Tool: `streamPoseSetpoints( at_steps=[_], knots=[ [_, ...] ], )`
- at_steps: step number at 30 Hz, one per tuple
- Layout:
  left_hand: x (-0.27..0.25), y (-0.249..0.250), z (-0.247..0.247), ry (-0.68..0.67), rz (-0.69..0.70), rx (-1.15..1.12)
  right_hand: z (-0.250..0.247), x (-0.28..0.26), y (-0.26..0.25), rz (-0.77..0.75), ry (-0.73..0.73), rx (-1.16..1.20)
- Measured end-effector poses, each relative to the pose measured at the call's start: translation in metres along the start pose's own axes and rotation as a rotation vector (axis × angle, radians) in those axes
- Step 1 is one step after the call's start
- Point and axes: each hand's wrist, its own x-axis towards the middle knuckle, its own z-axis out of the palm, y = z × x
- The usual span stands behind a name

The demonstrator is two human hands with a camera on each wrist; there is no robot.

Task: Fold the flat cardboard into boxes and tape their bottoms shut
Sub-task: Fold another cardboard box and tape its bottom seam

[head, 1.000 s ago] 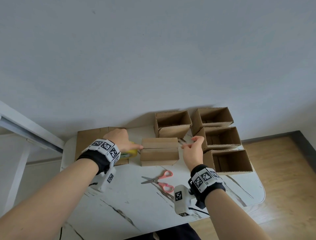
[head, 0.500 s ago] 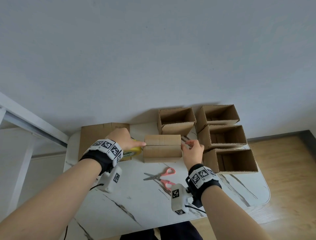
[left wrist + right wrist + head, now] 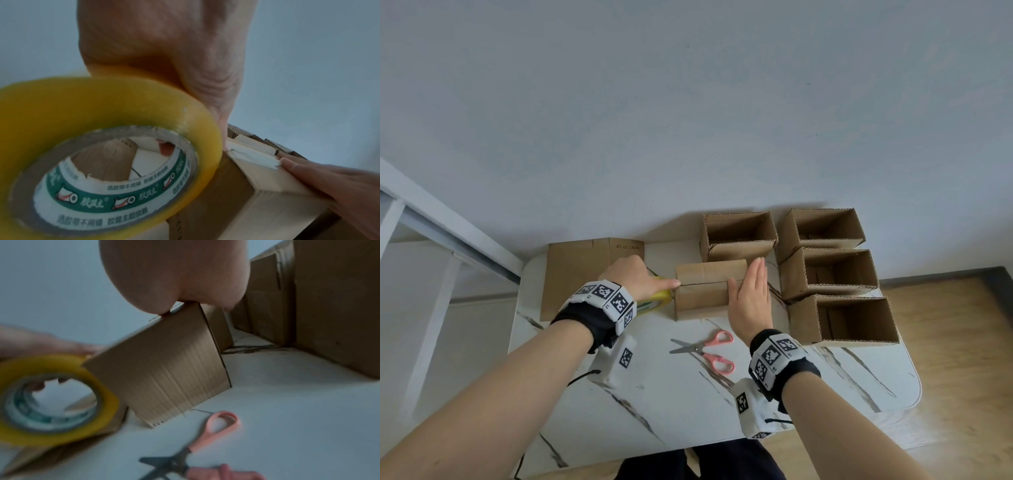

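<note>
Four corrugated boxes (image 3: 825, 270) stood finished, mouths up, at 1–3 o'clock on the bench (image 3: 654, 394). Fifth box (image 3: 707, 291) at centre, upside down, bottom flaps closed and their seam under taping. Flat cardboard (image 3: 582, 270) at 10 o'clock was left to fold. Left hand (image 3: 635, 277) gripped the glossy yellow tape roll (image 3: 98, 155), forefinger on the seam's left end. Right hand (image 3: 751, 294) lay flat, fingers (image 3: 298, 167) straight, pressing the clear strip onto the flaps. Pink-handled scissors (image 3: 709, 351) lay at 6 o'clock; strip judged uncut
</note>
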Motion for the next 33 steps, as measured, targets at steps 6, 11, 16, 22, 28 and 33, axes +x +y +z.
streamPoseSetpoints(
  at_steps=[6,11,16,22,28,33],
  knots=[
    [-0.005,0.0,0.0,0.019,-0.021,-0.037,0.006,-0.011,-0.004,-0.28,0.007,-0.52],
    [-0.009,0.001,0.001,0.039,-0.044,-0.075,0.02,-0.021,-0.023,-0.392,-0.104,-0.531],
    [-0.012,0.003,0.003,0.065,-0.07,-0.125,0.035,-0.023,-0.034,-0.56,-0.111,-0.538],
    [-0.016,-0.013,0.005,-0.001,0.053,-0.201,0.042,-0.019,-0.03,-0.647,-0.041,-0.472],
    [-0.016,-0.025,0.002,-0.06,0.232,-0.267,0.044,-0.02,-0.028,-0.655,-0.003,-0.525],
    [-0.011,-0.019,-0.004,-0.112,0.241,-0.091,0.04,-0.018,-0.022,-0.7,0.013,-0.554]
  ],
)
